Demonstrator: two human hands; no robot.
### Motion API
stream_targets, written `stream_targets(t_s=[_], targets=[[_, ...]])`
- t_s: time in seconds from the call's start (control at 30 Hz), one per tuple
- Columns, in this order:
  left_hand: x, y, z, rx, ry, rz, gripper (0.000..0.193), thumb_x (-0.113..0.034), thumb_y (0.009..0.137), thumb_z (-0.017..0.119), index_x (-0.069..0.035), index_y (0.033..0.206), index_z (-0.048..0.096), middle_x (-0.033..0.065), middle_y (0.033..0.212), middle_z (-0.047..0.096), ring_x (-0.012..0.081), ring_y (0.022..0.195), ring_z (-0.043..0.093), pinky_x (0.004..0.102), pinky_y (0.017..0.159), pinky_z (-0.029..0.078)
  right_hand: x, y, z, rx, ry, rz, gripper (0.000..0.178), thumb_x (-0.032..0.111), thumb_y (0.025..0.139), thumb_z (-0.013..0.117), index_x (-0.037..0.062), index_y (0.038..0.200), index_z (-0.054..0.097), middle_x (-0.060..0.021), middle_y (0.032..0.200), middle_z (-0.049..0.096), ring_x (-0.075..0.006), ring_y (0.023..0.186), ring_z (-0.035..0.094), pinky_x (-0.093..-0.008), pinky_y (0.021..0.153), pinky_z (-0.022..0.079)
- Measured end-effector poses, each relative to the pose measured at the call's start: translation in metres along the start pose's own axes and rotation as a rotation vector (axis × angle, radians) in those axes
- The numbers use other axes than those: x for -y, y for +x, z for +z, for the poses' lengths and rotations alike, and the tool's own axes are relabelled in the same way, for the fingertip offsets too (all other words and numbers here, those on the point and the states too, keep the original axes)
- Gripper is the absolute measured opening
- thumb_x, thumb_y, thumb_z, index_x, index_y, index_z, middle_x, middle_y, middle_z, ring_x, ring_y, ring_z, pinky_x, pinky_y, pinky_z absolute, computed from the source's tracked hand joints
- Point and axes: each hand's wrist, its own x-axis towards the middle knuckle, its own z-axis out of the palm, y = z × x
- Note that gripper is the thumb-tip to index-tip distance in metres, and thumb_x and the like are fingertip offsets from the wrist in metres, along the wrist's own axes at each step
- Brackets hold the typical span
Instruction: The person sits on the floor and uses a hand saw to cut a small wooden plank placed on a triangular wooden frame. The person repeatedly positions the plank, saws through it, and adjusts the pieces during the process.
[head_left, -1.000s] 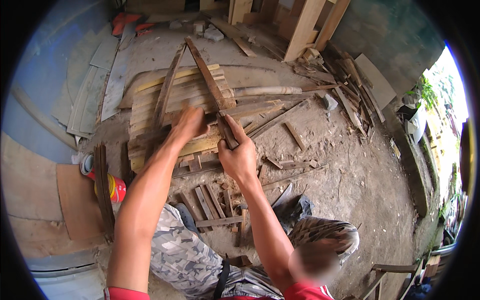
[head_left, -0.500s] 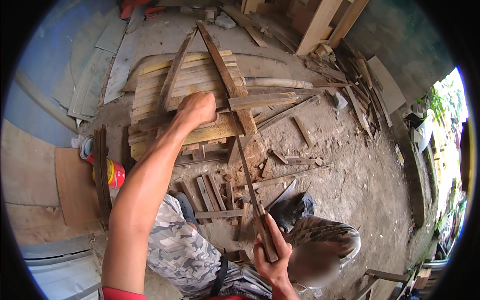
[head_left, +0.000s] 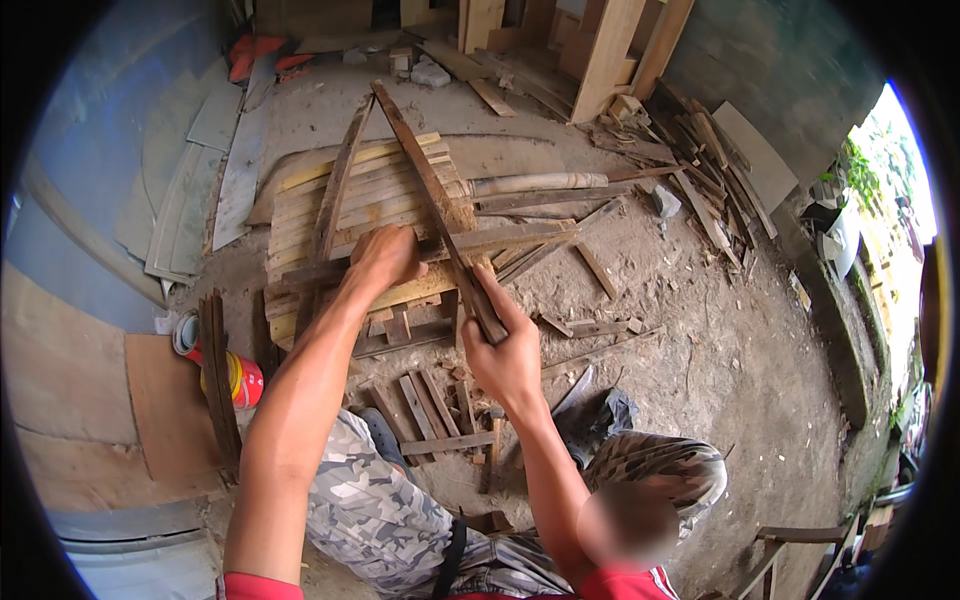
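In the head view, one saw (head_left: 485,310) points away from the person, its long axis slanting far-left. The right hand (head_left: 506,362) is closed around its near end off the slatted platform's (head_left: 292,222) near right corner; the rest runs forward from the grip. The left hand (head_left: 386,262) is clenched on one plank (head_left: 515,236), which extends past the platform's right edge. Two strips (head_left: 346,175) meet beyond its far edge.
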Motion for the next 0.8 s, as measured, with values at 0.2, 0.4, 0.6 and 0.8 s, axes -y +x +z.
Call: stream_targets(t_s=[0.2, 0.4, 0.6, 0.8], targets=[[-0.004, -0.004, -0.003, -0.015, -0.022, -0.028, 0.03, -0.019, 0.083, 0.079, 0.007, 0.084, 0.062, 0.0203, 0.08, 0.064, 0.0276, 0.074, 0.063, 0.0407, 0.071, 0.056, -0.001, -0.013, 0.002, -0.063, 0.071, 0.011, 0.062, 0.001, 0.084, 0.059, 0.0082, 0.145, 0.05, -0.0235, 0.112, 0.07, -0.0333, 0.103, 0.071, -0.0342, 0.09, 0.053], [0.001, 0.002, -0.007, 0.107, 0.025, -0.07, 0.032, -0.022, 0.079, 0.08, 0.005, 0.083, 0.065, 0.0164, 0.074, 0.065, 0.0263, 0.069, 0.064, 0.038, 0.062, 0.054, 0.0, -0.056, -0.028, -0.112, 0.069, 0.024, 0.063, -0.002, 0.085, 0.058, 0.0066, 0.146, 0.048, -0.0157, 0.107, 0.073, -0.0114, 0.092, 0.068, -0.0263, 0.08, 0.053], [0.027, 0.02, 0.024, -0.065, -0.194, 0.116, 0.071, -0.069, 0.077, 0.07, 0.002, 0.082, 0.072, 0.0161, 0.073, 0.071, 0.0299, 0.068, 0.069, 0.0468, 0.081, 0.055, -0.003, -0.092, -0.04, -0.145, 0.115, 0.076, 0.062, -0.004, 0.084, 0.057, 0.0, 0.145, 0.047, -0.0133, 0.108, 0.072, -0.0077, 0.089, 0.064, -0.0243, 0.079, 0.051], [0.024, 0.031, 0.008, 0.214, -0.331, -0.132, 0.084, -0.087, 0.081, 0.045, -0.005, 0.078, 0.065, 0.0123, 0.065, 0.066, 0.0173, 0.052, 0.062, 0.0444, 0.072, 0.056, 0.009, -0.11, -0.05, -0.144, 0.128, 0.11, 0.062, -0.005, 0.083, 0.057, -0.003, 0.145, 0.047, -0.0142, 0.109, 0.072, -0.0092, 0.087, 0.066, -0.0238, 0.079, 0.052]])
